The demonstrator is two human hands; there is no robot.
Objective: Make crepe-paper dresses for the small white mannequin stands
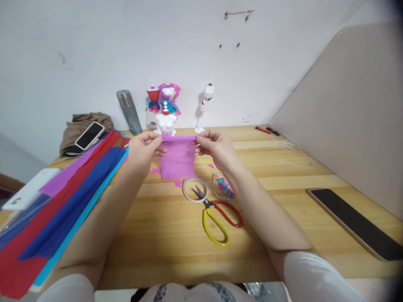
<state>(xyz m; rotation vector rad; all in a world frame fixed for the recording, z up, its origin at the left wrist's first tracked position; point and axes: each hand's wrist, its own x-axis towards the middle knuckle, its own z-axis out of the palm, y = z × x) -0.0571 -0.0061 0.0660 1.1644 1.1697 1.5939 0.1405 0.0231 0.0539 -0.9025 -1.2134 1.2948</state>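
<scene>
A pink-purple paper sheet (pixel 178 161) hangs between my two hands, its top edge folded over and horizontal creases across it. My left hand (pixel 146 149) pinches the top left corner, and my right hand (pixel 214 147) pinches the top right corner. Just below the sheet lies a roll of clear tape (pixel 185 191), with the blades of open scissors over it. The scissors have one red and one yellow handle (pixel 217 230). Small pink scraps (pixel 178 183) lie near the sheet's lower edge. Behind the sheet stands a small white mannequin (pixel 166 122).
Dressed mannequins (pixel 153 95) and a bare one (pixel 207 94) stand by the wall, near a flask (pixel 129 111). Coloured sheets (pixel 72 201) cover the left side, beside a phone (pixel 90 135) on brown cloth. Another phone (pixel 352 222) lies right. Colourful scraps (pixel 224 186) sit by my right wrist.
</scene>
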